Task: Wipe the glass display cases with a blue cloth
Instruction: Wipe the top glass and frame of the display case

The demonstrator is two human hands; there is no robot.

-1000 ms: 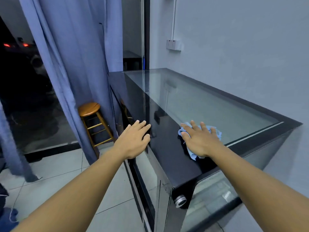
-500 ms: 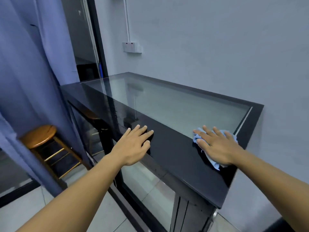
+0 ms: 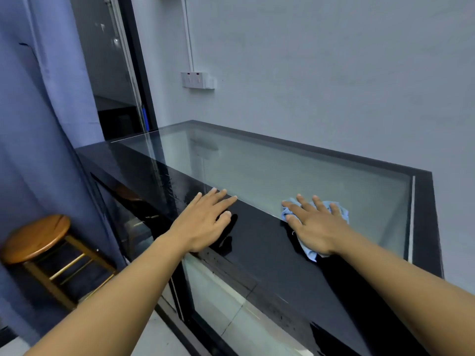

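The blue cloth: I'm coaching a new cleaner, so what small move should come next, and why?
Probably slide the right hand, pressed flat on the blue cloth, forward across the glass top. The cloth straddles the black front border and the pane's edge, and the clear glass beyond it lies open. The left hand rests flat, bracing.

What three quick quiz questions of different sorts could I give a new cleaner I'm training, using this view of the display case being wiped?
1. True or false: the blue cloth lies flat under the right hand on top of the display case.
2. Which is the left hand doing? A) holding a spray bottle B) resting open on the dark front band of the case C) gripping the stool
3. Fill in: the wooden stool stands on the floor to the ____ of the case, beside the blue curtain.

Key: 1 true; 2 B; 3 left.
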